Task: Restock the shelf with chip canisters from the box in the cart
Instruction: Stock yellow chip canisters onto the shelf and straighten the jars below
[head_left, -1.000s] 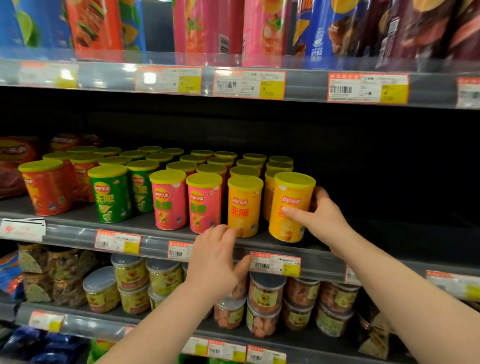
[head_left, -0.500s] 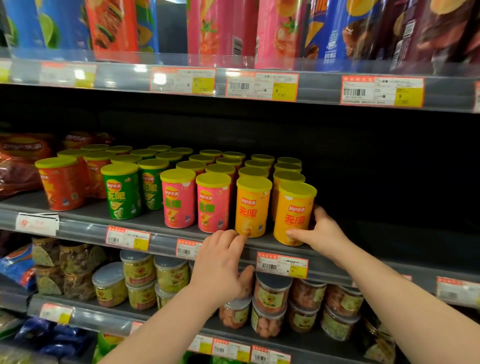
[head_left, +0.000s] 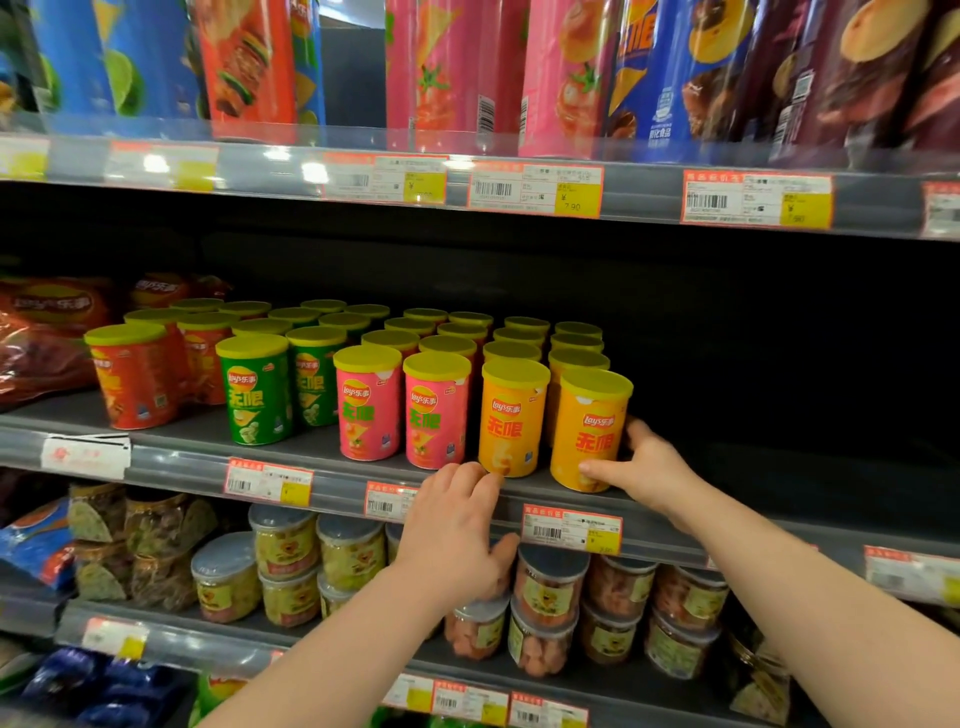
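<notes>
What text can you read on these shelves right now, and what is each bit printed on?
"Lay's乐事": logo on the orange canister gripped by the right hand, and on the canisters beside it.
"无限": large characters on those same canisters.
"7.90": price tag on the upper shelf rail.
The remaining tags, the barcodes and the labels on the lower tubs are too small or blurred to read.

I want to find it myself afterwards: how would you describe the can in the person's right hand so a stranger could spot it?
Find the middle shelf, with its rows of short yellow-lidded chip canisters. At the front row's right end stands the orange canister, gripped low by the right hand. Its orange twin stands on its left; only this one ends the row.
</notes>
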